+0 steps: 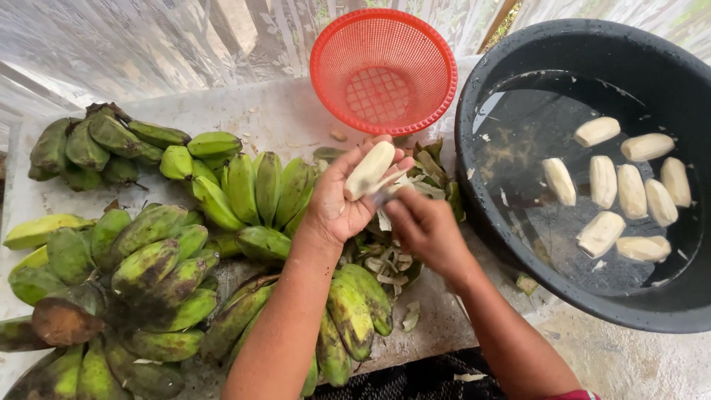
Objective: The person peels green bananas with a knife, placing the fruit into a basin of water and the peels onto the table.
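At centre frame the left hand [342, 198] was cupped palm-up, fingers curled round a peeled banana [369, 170], pale and bare, its long axis running from lower left to upper right, tip aimed toward the red basket. The right hand [424, 226] sat just below and to the right of it, fingers closed on something thin that touched the banana's lower end; a small blade, perhaps, but the view was too blurred to be sure. So the right hand was the nearer one to the fruit's stem end, and the left carried its weight.

Under both hands lay a heap of green peelings [392, 259], spilling toward the tub's wall. To the right, close by, stood the black tub of water [474, 141] with peeled bananas [631, 190] floating at its right side; open water showed on the near, left side. At upper centre the red mesh basket [383, 70] sat tilted and empty, just beyond the fingertips.

Left of the wrists, bunches of green bananas [148, 259] crowded the white tabletop [274, 115], some blotched dark, more under the left forearm. Free room was scarce there; the table's near edge ran just below the forearms, and bare surface showed only toward the top.
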